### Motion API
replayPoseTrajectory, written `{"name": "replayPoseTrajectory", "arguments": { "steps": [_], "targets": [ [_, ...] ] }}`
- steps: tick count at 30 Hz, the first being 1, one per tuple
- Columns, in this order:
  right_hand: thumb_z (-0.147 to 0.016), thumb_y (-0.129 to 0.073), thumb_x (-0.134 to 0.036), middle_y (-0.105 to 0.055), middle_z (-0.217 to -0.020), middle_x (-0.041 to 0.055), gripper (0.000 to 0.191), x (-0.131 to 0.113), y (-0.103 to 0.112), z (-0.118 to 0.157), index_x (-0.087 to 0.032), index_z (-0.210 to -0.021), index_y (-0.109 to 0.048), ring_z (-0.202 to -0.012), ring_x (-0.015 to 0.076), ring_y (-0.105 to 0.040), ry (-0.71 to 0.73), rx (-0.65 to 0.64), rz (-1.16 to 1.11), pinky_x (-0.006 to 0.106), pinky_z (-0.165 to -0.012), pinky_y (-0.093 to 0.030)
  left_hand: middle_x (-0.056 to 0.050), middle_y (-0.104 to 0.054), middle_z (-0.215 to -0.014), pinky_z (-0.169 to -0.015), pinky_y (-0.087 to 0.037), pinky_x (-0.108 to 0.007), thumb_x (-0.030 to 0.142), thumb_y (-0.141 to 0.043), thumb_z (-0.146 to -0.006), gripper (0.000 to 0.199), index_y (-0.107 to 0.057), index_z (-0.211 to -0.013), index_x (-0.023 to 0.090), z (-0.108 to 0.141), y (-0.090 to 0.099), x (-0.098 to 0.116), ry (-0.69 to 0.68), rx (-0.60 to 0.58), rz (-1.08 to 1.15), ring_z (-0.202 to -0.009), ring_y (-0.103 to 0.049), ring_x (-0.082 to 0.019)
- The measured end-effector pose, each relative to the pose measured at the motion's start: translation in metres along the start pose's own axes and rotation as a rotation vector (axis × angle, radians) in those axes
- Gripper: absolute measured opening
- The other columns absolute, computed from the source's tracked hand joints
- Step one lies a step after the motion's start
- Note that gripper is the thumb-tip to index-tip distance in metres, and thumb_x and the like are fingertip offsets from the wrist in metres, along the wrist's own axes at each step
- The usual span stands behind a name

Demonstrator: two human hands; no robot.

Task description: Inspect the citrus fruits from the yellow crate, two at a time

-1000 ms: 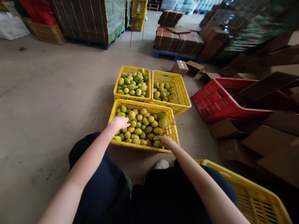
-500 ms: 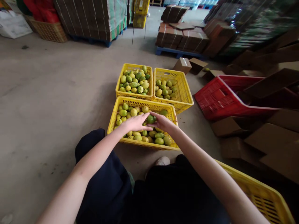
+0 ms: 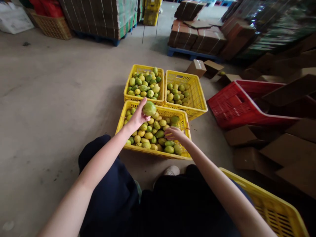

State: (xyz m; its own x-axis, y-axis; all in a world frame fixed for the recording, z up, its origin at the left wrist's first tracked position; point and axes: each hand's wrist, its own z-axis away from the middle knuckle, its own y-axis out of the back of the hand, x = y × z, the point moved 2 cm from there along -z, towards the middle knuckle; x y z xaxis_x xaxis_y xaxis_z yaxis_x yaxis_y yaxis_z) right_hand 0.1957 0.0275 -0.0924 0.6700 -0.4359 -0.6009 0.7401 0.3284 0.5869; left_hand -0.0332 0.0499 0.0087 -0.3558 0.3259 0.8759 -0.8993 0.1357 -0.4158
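Head camera view shows two bare forearms coming up from the bottom corners of the frame and leaning in toward the yellow crate point(image 3: 158, 153) at its centre. Left arm runs on a long diagonal, and the left hand point(image 3: 138, 119) is raised above the crate's far half, wrist tipped upward, clasping a green fruit point(image 3: 149, 108); one digit stretches up along the fruit's left side while the others curl in beneath it. That fruit sits just above the middle of the frame, lifted clear of the pile, in front of the crate's far rim. Right arm slants in from the lower right, and the right hand point(image 3: 173, 133) hangs low over the right half of the same crate, its fingers loosely spread and pointing left, with nothing gripped that I can make out; whether the fingertips touch the yellow-green fruits point(image 3: 148, 135) under them, I can't tell. Behind, toward the upper middle, a well-filled crate point(image 3: 132, 97) and a partly filled crate point(image 3: 194, 86) stand side by side. Over at the right edge, a red crate point(image 3: 229, 108) lies among cardboard boxes point(image 3: 244, 158), and another yellow crate's rim point(image 3: 274, 199) cuts across the lower right corner.
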Motion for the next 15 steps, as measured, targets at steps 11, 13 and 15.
{"name": "replayPoseTrajectory", "arguments": {
  "steps": [11, 13, 15],
  "targets": [
    [-0.079, -0.057, -0.008, -0.058, -0.127, 0.016, 0.035, 0.051, -0.055, -0.066, -0.015, -0.113, -0.063, -0.124, 0.0304, -0.049, 0.116, -0.01, 0.785, 0.031, -0.089, -0.046, -0.002, -0.058, -0.071, -0.038, -0.033, -0.017, 0.059, -0.043, -0.087, 0.044, -0.054, -0.081, 0.017, 0.005, 0.001, 0.01, 0.128, 0.147, 0.214, -0.046, -0.048, -0.005],
    [-0.08, -0.058, -0.01, -0.057, -0.127, 0.0186, 0.038, 0.053, -0.064, -0.08, -0.014, -0.118, -0.061, -0.122, 0.0312, -0.05, 0.12, -0.029, 0.866, 0.033, -0.088, -0.047, -0.001, -0.058, -0.07, -0.039, -0.035, -0.017, 0.056, -0.048, -0.086, 0.04, -0.055, -0.082, 0.017, 0.003, 0.004, 0.011, 0.104, 0.162, 0.226, -0.047, -0.049, -0.006],
    [-0.081, -0.059, -0.012, -0.055, -0.128, 0.0219, 0.042, 0.056, -0.072, -0.092, -0.012, -0.123, -0.058, -0.119, 0.0324, -0.052, 0.11, -0.033, 0.934, 0.037, -0.088, -0.047, -0.001, -0.059, -0.07, -0.041, -0.038, -0.017, 0.055, -0.051, -0.085, 0.038, -0.055, -0.083, 0.017, 0.002, 0.009, 0.014, 0.085, 0.181, 0.231, -0.047, -0.05, -0.006]
  ]
}}
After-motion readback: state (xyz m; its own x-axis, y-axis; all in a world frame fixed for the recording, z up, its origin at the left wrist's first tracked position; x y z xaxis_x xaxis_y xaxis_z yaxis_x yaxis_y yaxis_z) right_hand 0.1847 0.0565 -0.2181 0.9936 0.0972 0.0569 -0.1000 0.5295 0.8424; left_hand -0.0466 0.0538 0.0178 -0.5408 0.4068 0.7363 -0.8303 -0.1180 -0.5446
